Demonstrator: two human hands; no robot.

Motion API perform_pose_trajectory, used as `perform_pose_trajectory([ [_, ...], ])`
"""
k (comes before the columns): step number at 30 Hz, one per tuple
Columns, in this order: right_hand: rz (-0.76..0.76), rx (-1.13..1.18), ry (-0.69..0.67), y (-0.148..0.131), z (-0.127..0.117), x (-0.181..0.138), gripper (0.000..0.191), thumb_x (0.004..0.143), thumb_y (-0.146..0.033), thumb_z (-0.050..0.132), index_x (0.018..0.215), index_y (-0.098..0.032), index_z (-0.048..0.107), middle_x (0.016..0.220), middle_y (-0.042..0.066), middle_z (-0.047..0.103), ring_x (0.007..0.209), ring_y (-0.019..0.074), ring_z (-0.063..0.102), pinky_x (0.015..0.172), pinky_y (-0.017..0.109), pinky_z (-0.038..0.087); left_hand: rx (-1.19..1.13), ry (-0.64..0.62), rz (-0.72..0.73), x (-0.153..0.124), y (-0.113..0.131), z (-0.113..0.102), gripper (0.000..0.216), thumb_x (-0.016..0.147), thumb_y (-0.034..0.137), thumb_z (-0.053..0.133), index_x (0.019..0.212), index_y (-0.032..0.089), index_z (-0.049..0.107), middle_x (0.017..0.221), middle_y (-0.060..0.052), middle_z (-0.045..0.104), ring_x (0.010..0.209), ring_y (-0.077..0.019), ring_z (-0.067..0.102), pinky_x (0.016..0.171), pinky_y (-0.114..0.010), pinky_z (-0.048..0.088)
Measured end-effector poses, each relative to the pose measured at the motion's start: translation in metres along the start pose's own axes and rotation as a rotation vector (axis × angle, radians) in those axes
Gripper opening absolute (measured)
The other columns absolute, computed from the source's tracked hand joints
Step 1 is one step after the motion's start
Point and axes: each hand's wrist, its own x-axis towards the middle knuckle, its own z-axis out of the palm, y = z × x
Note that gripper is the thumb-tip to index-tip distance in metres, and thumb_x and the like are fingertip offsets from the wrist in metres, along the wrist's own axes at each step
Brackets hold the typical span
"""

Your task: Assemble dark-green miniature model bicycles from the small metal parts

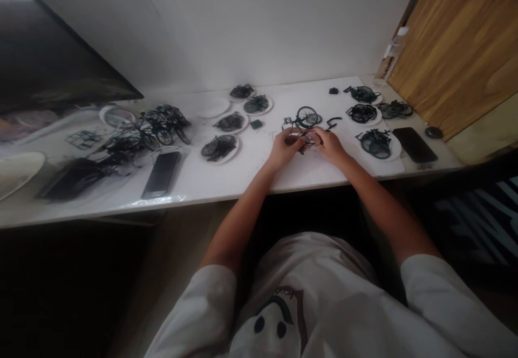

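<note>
A dark miniature bicycle (pixel 306 117) is between my two hands, over the white table (pixel 259 177), its spoked wheel pointing toward the wall. My left hand (pixel 286 146) grips it from the left with curled fingers. From the right, my right hand (pixel 327 143) pinches the near part of the bicycle; my fingers hide what exactly is between the tips. A small curved black part (pixel 334 122) lies just beyond my right hand. A small green block (pixel 256 124) and a few thin bits lie to the left of my left hand.
Plates of dark bicycle parts stand left (pixel 237 149) and right (pixel 399 147). Several miniature bicycles (pixel 164 123) cluster at the left near a phone (pixel 162 173). Another phone (pixel 415 145), a round black lid (pixel 434 132) and a bottle (pixel 392 59) are at the right.
</note>
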Motion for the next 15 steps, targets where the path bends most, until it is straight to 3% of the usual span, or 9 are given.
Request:
perform_pose_trajectory([
  [9, 0.013, 0.042, 0.1, -0.004, 0.002, -0.002, 0.031, 0.113, -0.046, 0.056, 0.112, -0.023, 0.077, 0.093, 0.008, 0.083, 0.079, 0.0239, 0.072, 0.077, 0.033, 0.052, 0.046, -0.009, 0.05, 0.002, -0.009, -0.004, 0.045, 0.093, 0.043, 0.094, 0.122, 0.016, 0.073, 0.081, -0.005, 0.082, 0.076, -0.0185, 0.084, 0.074, -0.029, 0.068],
  [15, -0.047, 0.087, 0.144, -0.005, 0.0, -0.003, 0.036, 0.112, -0.051, 0.058, 0.108, -0.022, 0.08, 0.086, 0.006, 0.08, 0.075, 0.021, 0.067, 0.075, 0.031, 0.048, 0.252, 0.068, 0.237, 0.004, -0.015, -0.008, 0.027, 0.094, 0.039, 0.089, 0.107, 0.018, 0.077, 0.114, -0.01, 0.086, 0.09, -0.0178, 0.083, 0.073, -0.025, 0.067],
])
